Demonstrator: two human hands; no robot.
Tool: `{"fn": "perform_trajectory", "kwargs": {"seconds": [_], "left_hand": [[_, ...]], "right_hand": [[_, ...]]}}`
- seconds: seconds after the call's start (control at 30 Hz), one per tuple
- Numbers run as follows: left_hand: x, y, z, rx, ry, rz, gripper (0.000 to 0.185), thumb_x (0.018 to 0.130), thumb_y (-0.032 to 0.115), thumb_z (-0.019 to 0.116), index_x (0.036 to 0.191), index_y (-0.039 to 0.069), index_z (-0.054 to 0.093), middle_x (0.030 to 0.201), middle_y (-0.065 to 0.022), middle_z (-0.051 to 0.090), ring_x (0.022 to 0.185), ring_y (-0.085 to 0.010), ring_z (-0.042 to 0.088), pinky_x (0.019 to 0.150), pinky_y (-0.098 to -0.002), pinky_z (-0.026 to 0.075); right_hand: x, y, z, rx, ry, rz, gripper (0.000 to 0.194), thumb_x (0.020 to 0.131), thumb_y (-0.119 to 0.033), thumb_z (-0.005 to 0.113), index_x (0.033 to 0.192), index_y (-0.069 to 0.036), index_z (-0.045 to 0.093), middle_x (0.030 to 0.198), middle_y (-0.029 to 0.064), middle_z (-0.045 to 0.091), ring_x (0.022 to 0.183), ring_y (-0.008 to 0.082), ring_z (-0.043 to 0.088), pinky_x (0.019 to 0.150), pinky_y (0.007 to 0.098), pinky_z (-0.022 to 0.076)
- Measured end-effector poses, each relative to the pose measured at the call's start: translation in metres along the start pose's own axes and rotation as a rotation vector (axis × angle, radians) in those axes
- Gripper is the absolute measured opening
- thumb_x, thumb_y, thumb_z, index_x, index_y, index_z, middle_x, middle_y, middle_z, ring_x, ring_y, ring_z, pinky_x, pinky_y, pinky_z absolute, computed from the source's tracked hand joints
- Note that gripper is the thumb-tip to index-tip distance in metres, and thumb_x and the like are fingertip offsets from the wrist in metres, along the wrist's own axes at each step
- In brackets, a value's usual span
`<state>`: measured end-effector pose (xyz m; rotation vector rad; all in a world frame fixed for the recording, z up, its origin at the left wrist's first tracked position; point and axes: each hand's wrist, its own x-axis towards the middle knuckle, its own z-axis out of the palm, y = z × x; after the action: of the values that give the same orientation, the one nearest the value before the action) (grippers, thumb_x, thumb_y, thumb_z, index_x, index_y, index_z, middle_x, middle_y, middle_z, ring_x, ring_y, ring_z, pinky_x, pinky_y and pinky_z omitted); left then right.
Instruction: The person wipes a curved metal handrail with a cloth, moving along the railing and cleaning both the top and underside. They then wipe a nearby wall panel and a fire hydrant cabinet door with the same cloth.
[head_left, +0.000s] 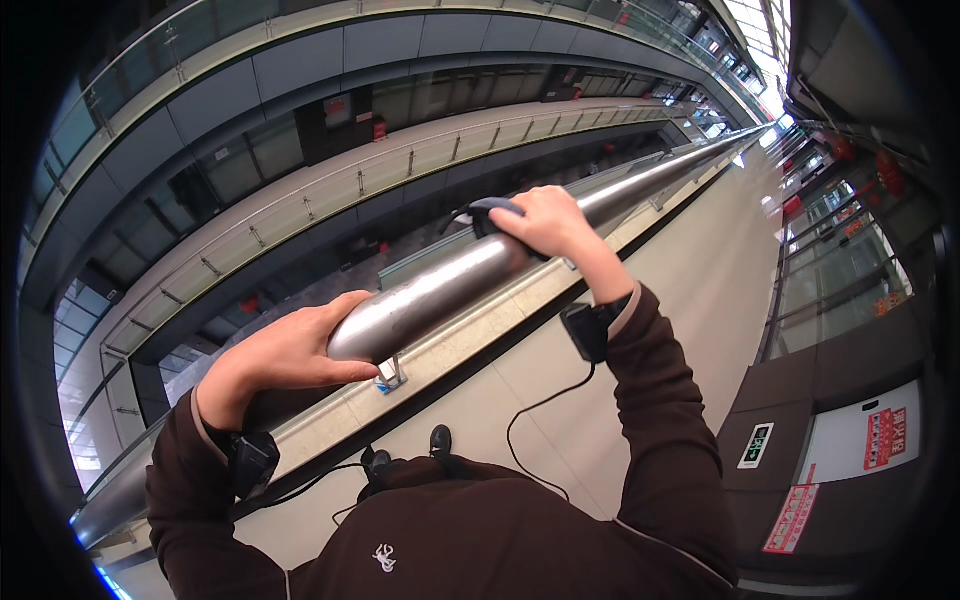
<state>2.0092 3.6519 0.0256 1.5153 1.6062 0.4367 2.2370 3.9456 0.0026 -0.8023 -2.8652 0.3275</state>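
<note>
A thick, shiny metal handrail (435, 292) runs diagonally in front of me, from lower left to upper right. My left hand (289, 349) rests over the handrail at the left, its thumb on the near side and its other fingers partly hidden behind the tube. Further up the rail, my right hand (544, 217) holds a dark grey-blue cloth (496, 205) against the metal. Part of the cloth wraps over the rail, and some of it is hidden under the hand. A black device (585, 332) with a cable is strapped at my right wrist, and another (255, 461) at my left.
Beneath the handrail are glass panels, a metal bracket (391, 373) and a pale stone ledge (480, 319). Beyond it lies an open atrium with balconies (420, 161) on several levels. Cables hang near my legs over the tiled floor (525, 397). A dark wall with a white panel (862, 435) stands at right.
</note>
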Motion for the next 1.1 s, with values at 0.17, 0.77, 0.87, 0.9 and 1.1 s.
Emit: {"fn": "perform_trajectory", "kwargs": {"seconds": [0.17,0.77,0.87,0.9,1.1], "left_hand": [[-0.002,-0.003,-0.004,0.011,-0.034,-0.026,0.086,0.080,0.043,0.079,0.147,0.008,0.039,0.118,-0.0217,0.064,0.108,-0.0320,0.063,0.094,-0.0378,0.048],[-0.008,-0.017,-0.017,0.037,-0.107,-0.092,0.092,0.077,0.064,0.076,0.140,0.002,0.049,0.109,-0.0234,0.069,0.101,-0.0357,0.067,0.086,-0.0406,0.052],[-0.007,-0.015,-0.017,0.027,-0.114,-0.095,0.090,0.077,0.063,0.076,0.137,0.002,0.052,0.106,-0.0228,0.069,0.098,-0.0359,0.068,0.085,-0.0406,0.053],[-0.007,-0.015,-0.017,0.024,-0.113,-0.095,0.089,0.077,0.063,0.077,0.137,0.002,0.053,0.105,-0.0227,0.070,0.098,-0.0360,0.068,0.084,-0.0406,0.053],[-0.007,-0.016,-0.020,0.064,-0.089,-0.090,0.088,0.076,0.062,0.077,0.135,0.002,0.053,0.103,-0.0227,0.070,0.096,-0.0359,0.069,0.083,-0.0407,0.053]], "right_hand": [[0.005,0.061,-0.028,-0.201,0.061,0.353,0.055,0.087,-0.053,0.046,0.086,-0.008,0.077,0.086,0.0192,0.072,0.088,0.0378,0.069,0.085,0.0443,0.0519],[0.005,0.020,0.001,0.031,0.162,0.260,0.053,0.089,-0.054,0.051,0.082,-0.008,0.076,0.081,0.0187,0.071,0.084,0.0390,0.069,0.078,0.0483,0.0530],[-0.027,-0.059,0.039,0.109,0.408,-0.203,0.029,0.083,-0.035,0.063,0.082,-0.008,0.072,0.083,0.0133,0.071,0.085,0.0325,0.069,0.084,0.0416,0.0492],[-0.035,-0.077,0.049,0.123,0.512,-0.309,0.027,0.081,-0.030,0.065,0.091,-0.006,0.073,0.091,0.0115,0.072,0.090,0.0317,0.068,0.087,0.0403,0.0478],[-0.047,-0.033,0.062,-0.009,0.839,-0.251,0.038,0.085,-0.031,0.060,0.110,-0.004,0.068,0.112,0.0085,0.069,0.118,0.0291,0.061,0.109,0.0464,0.0320]]}}
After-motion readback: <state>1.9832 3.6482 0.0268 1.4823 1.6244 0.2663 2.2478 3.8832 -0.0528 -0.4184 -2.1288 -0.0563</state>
